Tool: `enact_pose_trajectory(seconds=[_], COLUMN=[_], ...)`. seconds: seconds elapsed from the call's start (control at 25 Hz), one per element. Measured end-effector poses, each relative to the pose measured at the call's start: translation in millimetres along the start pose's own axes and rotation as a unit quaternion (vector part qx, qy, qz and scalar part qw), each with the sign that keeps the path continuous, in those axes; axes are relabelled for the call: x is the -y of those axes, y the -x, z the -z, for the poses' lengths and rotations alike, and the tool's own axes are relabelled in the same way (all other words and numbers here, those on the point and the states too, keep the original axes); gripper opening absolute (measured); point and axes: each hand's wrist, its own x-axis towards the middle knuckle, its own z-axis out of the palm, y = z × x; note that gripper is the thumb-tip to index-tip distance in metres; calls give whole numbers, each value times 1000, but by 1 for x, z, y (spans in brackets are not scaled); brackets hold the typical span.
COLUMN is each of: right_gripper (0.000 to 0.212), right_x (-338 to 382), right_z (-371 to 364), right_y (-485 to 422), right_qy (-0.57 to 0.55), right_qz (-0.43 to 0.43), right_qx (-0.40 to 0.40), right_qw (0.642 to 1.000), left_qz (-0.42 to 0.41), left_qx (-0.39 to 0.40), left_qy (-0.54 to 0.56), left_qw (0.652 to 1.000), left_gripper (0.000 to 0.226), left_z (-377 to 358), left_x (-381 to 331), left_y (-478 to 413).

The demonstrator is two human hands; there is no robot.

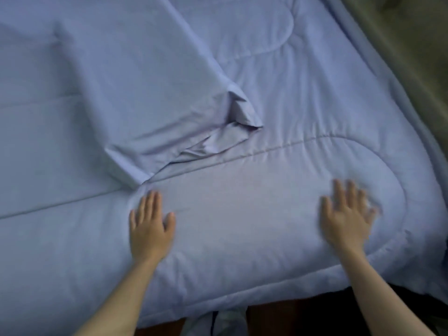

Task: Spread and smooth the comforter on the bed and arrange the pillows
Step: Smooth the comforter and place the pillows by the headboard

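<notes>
bed: hidden under blue comforter | limp pillow on top

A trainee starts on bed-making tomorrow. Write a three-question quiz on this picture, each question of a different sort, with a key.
1. True or false: the left hand and the right hand both lie flat, fingers straight, on the comforter.
2. Where is the pillow?
A) on top of the comforter, beyond the left hand
B) gripped in the right hand
C) pressed under both hands
3. Fill in: the hand nearer the comforter's rounded corner is the ____ hand.

Key: 1 true; 2 A; 3 right.
</notes>
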Motion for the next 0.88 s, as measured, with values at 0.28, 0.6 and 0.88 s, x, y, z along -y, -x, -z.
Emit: enact_pose_trajectory(seconds=[0.28,0.6,0.88], right_gripper=[50,72,33], right_x=[152,373,358], right_z=[49,66,105], right_y=[-45,-132,-85], right_qy=[-217,-300,-211], right_qz=[-16,105,143], right_qx=[-41,146,191], right_qw=[975,937,948], left_qz=[386,324,247], left_qx=[-135,19,49], left_qy=[403,384,433], left_qw=[819,864,865], left_gripper=[59,59,49], left_z=[88,95,140], left_x=[32,50,95], left_y=[-106,-199,-177])
